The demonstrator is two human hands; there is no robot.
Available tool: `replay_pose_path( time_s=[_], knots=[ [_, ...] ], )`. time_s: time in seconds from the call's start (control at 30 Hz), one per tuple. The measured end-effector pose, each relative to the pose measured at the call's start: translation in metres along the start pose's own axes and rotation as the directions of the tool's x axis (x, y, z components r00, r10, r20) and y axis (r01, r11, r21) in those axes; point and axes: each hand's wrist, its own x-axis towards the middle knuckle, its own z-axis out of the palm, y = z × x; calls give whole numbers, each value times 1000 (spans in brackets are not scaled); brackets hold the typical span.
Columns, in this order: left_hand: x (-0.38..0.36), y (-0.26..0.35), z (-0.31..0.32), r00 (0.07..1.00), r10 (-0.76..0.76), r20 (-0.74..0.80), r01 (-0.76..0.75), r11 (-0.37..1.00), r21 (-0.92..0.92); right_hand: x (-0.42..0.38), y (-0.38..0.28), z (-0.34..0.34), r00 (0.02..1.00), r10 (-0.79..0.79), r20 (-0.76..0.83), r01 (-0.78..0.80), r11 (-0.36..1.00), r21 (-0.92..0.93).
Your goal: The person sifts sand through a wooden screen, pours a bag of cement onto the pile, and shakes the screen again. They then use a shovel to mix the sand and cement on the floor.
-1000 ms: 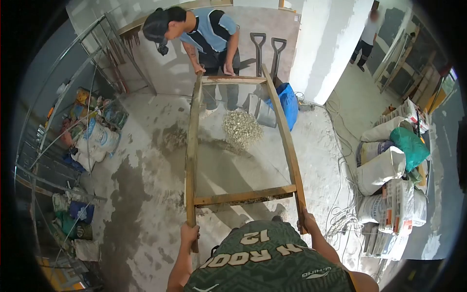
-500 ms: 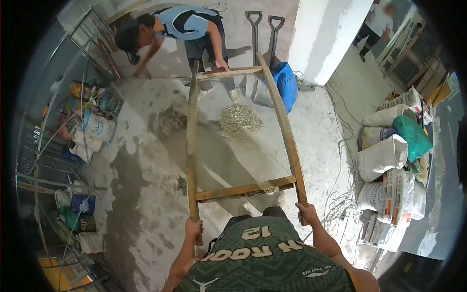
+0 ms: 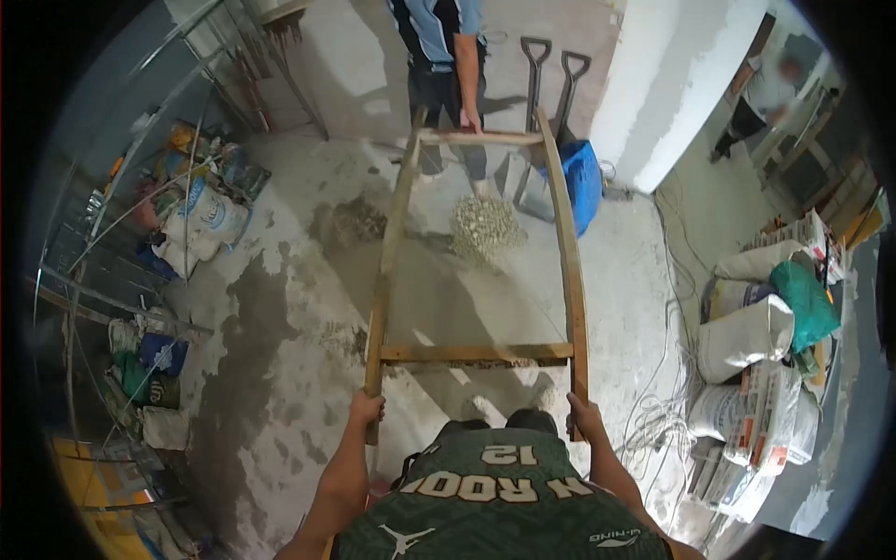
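Observation:
My left hand (image 3: 368,408) is closed around the left handle end of a wooden-framed screen (image 3: 478,353), and my right hand (image 3: 585,416) grips the right handle end. The frame stretches away from me above the floor, with what looks like fine mesh between its rails. Through it I see a small heap of gravel (image 3: 487,229) and a darker patch of damp material (image 3: 358,221) on the concrete. At the far end, a co-worker's hand (image 3: 471,121) holds the crossbar.
Two shovels (image 3: 535,75) lean on the back wall beside a blue bag (image 3: 582,187). Filled sacks (image 3: 747,341) are stacked at right, near tangled cables (image 3: 658,415). Bags (image 3: 210,219) and metal scaffold bars (image 3: 121,299) stand at left. Another person (image 3: 761,98) is in the doorway.
The co-worker has straightened from a bent, leftward reach and still has a hand on the far crossbar. My view has shifted, and the frame now sits straighter before me, still in both hands.

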Motion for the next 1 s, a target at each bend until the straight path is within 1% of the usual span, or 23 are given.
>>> replay_pose_path(
  time_s=[0.03,0.07,0.1,0.13,0.17,0.2,0.23,0.27,0.3,0.33,0.47,0.57,0.63,0.67,0.73,0.77,1.0],
  knots=[
    [-4,4,-1,999,21,28,-22,1000,22,-2,1,-1,1000,-30,-8,29,1000,-11],
    [-5,12,1,999,47,20,-47,999,7,-4,2,-1,999,-38,-5,38,999,23],
    [-7,13,3,999,19,32,-19,1000,2,-5,3,-2,999,-38,-7,38,999,38],
    [-6,3,3,999,-16,46,16,1000,1,-9,5,-4,1000,-30,-9,30,998,52],
    [-3,-5,4,998,9,58,-7,999,-37,-11,7,-5,999,-39,-8,39,998,51],
    [-1,-14,5,998,15,54,-13,999,-41,-14,9,-6,1000,-14,-14,15,999,44],
    [1,-19,8,999,-4,54,5,1000,-22,-15,11,-7,1000,8,-20,-7,999,37],
    [4,-23,8,998,-22,54,23,1000,-5,-17,12,-7,1000,-3,-18,4,999,34],
    [4,-29,8,996,-17,82,19,999,-27,-20,17,-7,999,8,-33,-7,999,35],
    [3,-35,8,997,-8,77,10,999,-35,-19,22,-8,999,17,-48,-16,999,36],
    [-9,-39,10,997,-24,74,28,999,-44,-21,40,-13,1000,4,-6,-4,999,38],
    [-10,-43,7,998,1,65,2,999,-48,-23,47,-11,1000,5,-26,-4,999,39],
    [-7,-51,8,998,-41,57,43,998,-37,-26,47,-9,999,-6,-34,7,999,34],
    [-6,-55,8,998,-35,57,37,999,-40,-27,47,-10,999,-12,-36,13,999,35],
    [-3,-61,8,998,-21,65,24,998,-51,-27,51,-9,1000,-14,-10,14,998,69],
    [-2,-62,7,998,-15,65,18,999,-48,-25,51,-9,1000,3,-22,-3,999,37],
    [-11,-52,7,998,-18,67,23,998,-66,-26,49,-9,999,-45,-16,45,998,45]
  ],
)
